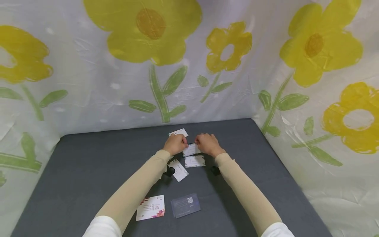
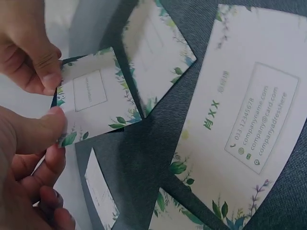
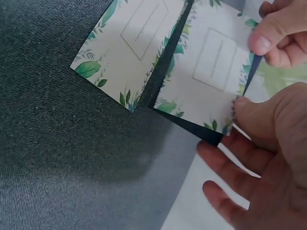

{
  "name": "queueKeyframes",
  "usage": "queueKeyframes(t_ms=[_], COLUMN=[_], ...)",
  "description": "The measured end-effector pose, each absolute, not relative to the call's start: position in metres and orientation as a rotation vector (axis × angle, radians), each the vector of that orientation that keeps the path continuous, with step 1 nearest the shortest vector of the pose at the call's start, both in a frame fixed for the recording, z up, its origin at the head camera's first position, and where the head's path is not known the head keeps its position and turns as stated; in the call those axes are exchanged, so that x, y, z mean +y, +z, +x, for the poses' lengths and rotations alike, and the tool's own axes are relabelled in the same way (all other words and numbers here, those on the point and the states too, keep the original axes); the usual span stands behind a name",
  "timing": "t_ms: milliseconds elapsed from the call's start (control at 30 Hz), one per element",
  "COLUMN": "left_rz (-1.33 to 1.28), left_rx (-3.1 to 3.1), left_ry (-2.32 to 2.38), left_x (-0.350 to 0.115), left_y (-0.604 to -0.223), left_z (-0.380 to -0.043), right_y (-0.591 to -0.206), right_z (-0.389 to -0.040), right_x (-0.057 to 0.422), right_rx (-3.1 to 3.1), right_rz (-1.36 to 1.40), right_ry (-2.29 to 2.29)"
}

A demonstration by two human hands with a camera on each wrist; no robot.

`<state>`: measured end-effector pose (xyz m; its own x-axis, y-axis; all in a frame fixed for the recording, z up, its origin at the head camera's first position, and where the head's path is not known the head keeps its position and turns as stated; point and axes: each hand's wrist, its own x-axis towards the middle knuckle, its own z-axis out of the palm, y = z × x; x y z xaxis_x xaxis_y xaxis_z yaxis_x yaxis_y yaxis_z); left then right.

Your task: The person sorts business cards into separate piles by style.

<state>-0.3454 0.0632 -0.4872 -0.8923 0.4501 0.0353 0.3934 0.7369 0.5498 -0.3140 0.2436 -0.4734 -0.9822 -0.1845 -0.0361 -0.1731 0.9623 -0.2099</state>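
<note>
My left hand [image 1: 175, 144] and right hand [image 1: 208, 144] pinch a white business card [image 1: 191, 150] with a green leaf border by its far edge, one at each corner. A dark sheet-like edge [image 3: 189, 127] shows beneath this card in the right wrist view; I cannot tell if it is a second card. Just nearer lies a similar leaf-bordered card [image 1: 194, 161], close to the held one. Another white card [image 1: 179, 171] with printed contact lines lies tilted by my left wrist. Beyond my left hand is one more white card [image 1: 179, 132], partly covered by the fingers.
Close to me on the dark grey table [image 1: 97, 171] lie white cards with red flowers [image 1: 151, 207] and, right of them, dark blue cards [image 1: 186, 205] with a QR code. A flower-printed curtain [image 1: 97, 65] hangs along the table's far and side edges.
</note>
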Motion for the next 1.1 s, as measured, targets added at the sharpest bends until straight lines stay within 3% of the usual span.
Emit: queueKeyframes(t_ms=[667, 867, 1100], left_rz=[0.629, 0.666, 0.736], left_rx=[2.799, 2.908, 2.778], left_ry=[1.032, 0.987, 0.984], left_x=[0.052, 0.046, 0.021], left_y=[-0.467, -0.452, -0.435], left_z=[-0.337, -0.326, -0.288], right_y=[-0.465, -0.45, -0.438], right_z=[-0.303, -0.292, -0.249], right_x=[0.248, 0.246, 0.247], right_rx=[3.312, 3.307, 3.02], right_rz=[-0.583, -0.461, -0.286], right_ry=[-0.201, -0.567, -1.056])
